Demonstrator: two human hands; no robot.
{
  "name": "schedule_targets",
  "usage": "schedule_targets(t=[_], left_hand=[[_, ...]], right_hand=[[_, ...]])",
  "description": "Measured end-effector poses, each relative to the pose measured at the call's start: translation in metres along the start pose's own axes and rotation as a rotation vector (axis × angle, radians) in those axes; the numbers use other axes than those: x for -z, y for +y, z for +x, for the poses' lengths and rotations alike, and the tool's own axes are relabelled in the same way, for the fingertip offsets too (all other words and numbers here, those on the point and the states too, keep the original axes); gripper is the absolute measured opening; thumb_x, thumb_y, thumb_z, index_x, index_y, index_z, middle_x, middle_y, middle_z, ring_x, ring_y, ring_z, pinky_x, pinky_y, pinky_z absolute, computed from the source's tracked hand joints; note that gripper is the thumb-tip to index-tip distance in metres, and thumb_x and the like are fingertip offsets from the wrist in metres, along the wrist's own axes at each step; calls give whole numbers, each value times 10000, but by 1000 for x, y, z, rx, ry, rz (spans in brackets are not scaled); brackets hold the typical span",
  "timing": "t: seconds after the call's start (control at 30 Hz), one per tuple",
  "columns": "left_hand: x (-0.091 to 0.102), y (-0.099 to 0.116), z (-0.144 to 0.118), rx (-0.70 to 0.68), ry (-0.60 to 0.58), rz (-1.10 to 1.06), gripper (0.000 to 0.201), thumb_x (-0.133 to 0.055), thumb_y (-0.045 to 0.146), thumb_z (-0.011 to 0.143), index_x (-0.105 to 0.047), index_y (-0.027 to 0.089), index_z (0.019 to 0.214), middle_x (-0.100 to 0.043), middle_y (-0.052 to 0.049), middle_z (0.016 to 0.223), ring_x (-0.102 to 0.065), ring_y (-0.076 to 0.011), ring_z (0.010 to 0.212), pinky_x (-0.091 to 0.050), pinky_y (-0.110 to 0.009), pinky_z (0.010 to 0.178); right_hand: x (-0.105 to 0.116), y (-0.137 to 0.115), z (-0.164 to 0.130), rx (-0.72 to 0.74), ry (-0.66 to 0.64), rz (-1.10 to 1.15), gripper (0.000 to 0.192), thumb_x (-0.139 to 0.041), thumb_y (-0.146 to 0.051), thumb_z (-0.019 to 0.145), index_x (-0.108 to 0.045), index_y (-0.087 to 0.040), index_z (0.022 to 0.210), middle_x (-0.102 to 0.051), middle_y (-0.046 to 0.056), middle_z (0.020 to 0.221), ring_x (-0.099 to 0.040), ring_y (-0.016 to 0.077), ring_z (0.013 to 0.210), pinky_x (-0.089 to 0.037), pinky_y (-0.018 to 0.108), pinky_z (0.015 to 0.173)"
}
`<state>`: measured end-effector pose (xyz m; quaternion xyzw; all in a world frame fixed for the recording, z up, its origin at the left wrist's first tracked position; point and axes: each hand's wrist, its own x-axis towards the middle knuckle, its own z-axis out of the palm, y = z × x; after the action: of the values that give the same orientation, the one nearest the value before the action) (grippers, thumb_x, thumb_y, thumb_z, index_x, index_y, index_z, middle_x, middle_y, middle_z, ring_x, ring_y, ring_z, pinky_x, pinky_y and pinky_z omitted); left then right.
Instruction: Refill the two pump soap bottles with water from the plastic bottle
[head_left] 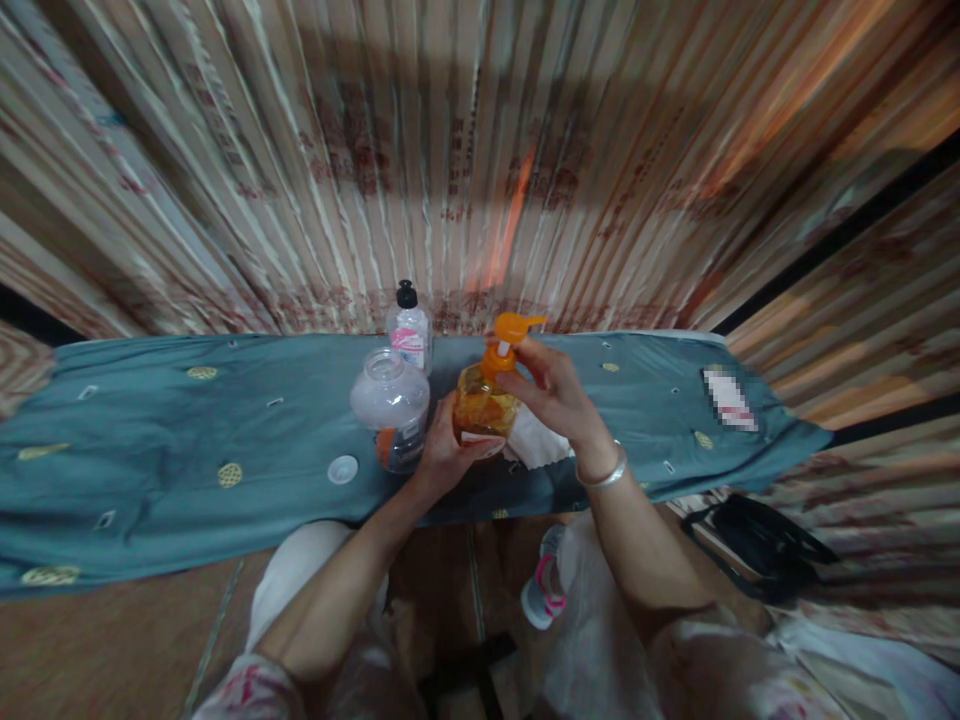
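An amber pump bottle point(484, 408) stands slightly tilted over the cloth-covered table, its lower part wrapped by the fingers of my left hand point(446, 448). On top sits an orange pump head point(510, 338), its spout pointing right. My right hand point(551, 385) grips the pump head at its collar, fingertips partly hidden behind it. Just left of my left hand is a clear, wide-bellied container point(390, 395) with an uncapped mouth. Under my right hand lies a crumpled white cloth or tissue point(541, 438).
Behind the clear container stands a clear bottle point(409, 330) with a black cap and pink label. A small white lid point(343, 469) lies front left on the teal tablecloth point(157, 430). A blurred-out flat object point(729, 398) rests at right. Below is a black bag point(765, 545); curtains hang behind.
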<state>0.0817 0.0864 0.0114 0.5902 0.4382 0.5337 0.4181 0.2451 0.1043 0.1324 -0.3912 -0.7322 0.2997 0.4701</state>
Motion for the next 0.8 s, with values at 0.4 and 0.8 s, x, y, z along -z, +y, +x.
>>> schedule_targets(t=[0.4, 0.8], left_hand=[[-1, -3, -1, 20, -14, -19, 850, -931, 376, 603, -508, 197, 1318, -628, -115, 1234, -628, -316, 1188, -504, -501, 1056], [1, 0, 0, 10, -20, -4, 823, -909, 390, 621, -517, 183, 1314, -641, -129, 1215, -646, -330, 1153, -511, -520, 1031]], right_hand=[[1, -5, -1, 2, 45, -26, 431, -723, -600, 809, -697, -248, 1056, -728, 45, 1068, -662, 250, 1062, -495, 422, 1020], [-1, -6, 0, -13, 111, -91, 417, -765, -588, 773, -692, -251, 1007, -740, 53, 1100, -668, 260, 1087, -495, 408, 1021]])
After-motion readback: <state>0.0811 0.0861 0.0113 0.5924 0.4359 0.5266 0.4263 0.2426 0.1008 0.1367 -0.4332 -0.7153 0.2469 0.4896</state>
